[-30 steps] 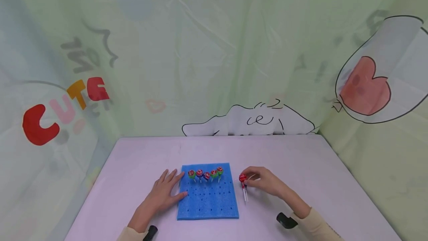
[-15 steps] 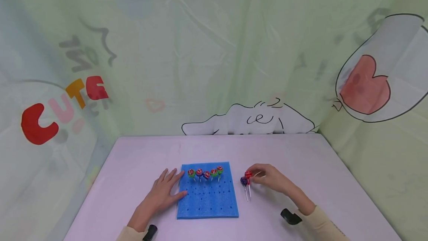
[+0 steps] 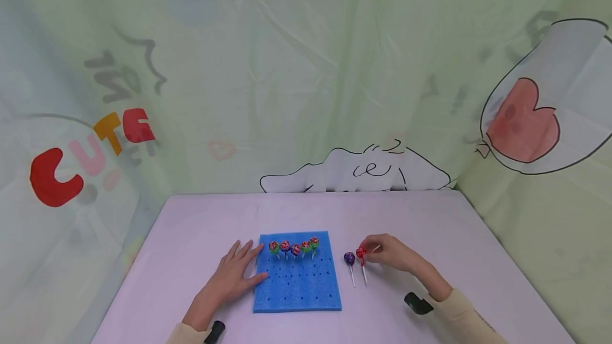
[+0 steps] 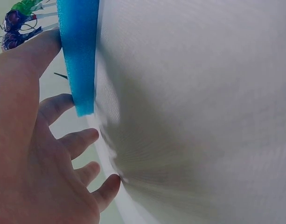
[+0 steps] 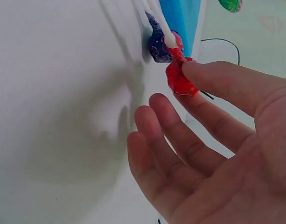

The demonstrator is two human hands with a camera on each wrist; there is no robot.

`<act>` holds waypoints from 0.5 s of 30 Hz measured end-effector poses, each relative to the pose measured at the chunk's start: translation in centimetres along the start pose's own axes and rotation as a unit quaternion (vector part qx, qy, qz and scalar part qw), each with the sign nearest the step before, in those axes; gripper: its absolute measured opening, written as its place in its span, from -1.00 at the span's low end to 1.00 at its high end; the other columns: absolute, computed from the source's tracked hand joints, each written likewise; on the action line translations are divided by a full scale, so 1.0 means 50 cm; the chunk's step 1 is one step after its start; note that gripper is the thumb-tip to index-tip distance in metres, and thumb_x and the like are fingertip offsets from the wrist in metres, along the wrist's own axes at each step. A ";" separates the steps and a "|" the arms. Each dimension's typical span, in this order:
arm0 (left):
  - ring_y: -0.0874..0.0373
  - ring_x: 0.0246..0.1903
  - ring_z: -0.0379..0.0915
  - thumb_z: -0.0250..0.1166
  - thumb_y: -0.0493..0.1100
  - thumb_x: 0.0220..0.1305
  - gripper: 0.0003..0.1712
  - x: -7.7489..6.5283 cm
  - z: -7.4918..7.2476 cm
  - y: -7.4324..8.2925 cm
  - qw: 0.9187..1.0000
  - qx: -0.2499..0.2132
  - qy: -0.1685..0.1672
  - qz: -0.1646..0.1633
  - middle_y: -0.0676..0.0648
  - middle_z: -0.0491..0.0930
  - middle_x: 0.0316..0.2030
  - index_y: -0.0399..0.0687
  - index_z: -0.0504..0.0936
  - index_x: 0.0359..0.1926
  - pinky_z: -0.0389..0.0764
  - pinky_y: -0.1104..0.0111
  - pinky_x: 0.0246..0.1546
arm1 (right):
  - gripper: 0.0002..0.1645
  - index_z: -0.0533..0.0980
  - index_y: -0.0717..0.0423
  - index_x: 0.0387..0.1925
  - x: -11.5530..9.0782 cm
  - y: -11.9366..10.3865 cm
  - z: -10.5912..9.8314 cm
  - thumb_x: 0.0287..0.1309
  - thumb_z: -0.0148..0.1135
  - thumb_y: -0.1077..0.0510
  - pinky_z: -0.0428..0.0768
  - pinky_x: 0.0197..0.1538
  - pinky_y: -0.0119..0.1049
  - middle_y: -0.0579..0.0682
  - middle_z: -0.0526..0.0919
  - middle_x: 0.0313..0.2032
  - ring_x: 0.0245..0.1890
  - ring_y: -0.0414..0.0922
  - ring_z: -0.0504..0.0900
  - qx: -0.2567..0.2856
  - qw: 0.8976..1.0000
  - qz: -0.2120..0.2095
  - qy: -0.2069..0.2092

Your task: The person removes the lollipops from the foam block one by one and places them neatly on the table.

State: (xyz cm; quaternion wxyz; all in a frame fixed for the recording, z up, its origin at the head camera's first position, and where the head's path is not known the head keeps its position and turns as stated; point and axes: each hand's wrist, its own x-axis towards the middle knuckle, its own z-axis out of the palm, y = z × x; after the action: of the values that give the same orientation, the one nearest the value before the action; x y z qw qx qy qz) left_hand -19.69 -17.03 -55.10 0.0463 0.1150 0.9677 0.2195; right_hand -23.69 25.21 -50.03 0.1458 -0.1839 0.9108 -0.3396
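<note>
Head view: five lollipops (image 3: 295, 248) in foam (image 3: 297, 286), two loose (right hand (image 3: 388, 252) seemingly pinching red lollipop (image 3: 360, 253)).

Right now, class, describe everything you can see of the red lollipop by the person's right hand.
The red lollipop has a round head in crinkled red wrapper on a thin white stick. It lies on the pale table, right of the blue foam board, stick pointing toward the person. A purple lollipop lies just beside it. The right hand pinches its head between thumb and fingertip.
</note>
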 end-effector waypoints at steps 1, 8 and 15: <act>-0.30 0.57 -0.17 0.21 0.48 0.21 -0.06 0.000 0.000 0.000 1.000 -0.001 0.000 0.000 -0.14 0.16 0.54 0.27 0.27 0.51 -0.01 -0.36 0.44 | -0.79 0.63 0.15 -0.10 0.001 0.001 0.002 0.23 0.34 0.20 0.64 -0.17 -0.31 -0.04 0.69 -0.22 -0.19 -0.10 0.61 -0.001 1.000 0.006 -0.002; -0.30 0.57 -0.17 0.22 0.48 0.21 -0.06 0.001 -0.003 0.001 1.000 -0.002 -0.001 0.000 -0.14 0.16 0.54 0.26 0.27 0.51 0.00 -0.36 0.44 | -0.83 0.64 0.12 -0.16 0.009 -0.002 0.009 0.18 0.35 0.26 0.58 -0.26 -0.27 -0.06 0.63 -0.32 -0.27 -0.12 0.55 -0.014 0.999 0.042 0.003; -0.29 0.57 -0.19 0.21 0.50 0.20 -0.05 -0.001 -0.002 0.002 1.000 -0.003 -0.009 -0.007 -0.14 0.15 0.55 0.27 0.26 0.52 -0.02 -0.35 0.45 | -0.80 0.64 0.12 -0.18 0.004 -0.017 0.015 0.12 0.37 0.29 0.52 -0.30 -0.27 -0.05 0.58 -0.37 -0.33 -0.12 0.49 -0.015 0.996 0.092 0.012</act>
State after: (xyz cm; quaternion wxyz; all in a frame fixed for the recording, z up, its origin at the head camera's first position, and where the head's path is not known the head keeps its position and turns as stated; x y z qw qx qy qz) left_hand -19.63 -16.97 -54.97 0.0569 0.1101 0.9674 0.2211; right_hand -23.39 24.10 -50.02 0.1628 -0.0978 0.9306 -0.3129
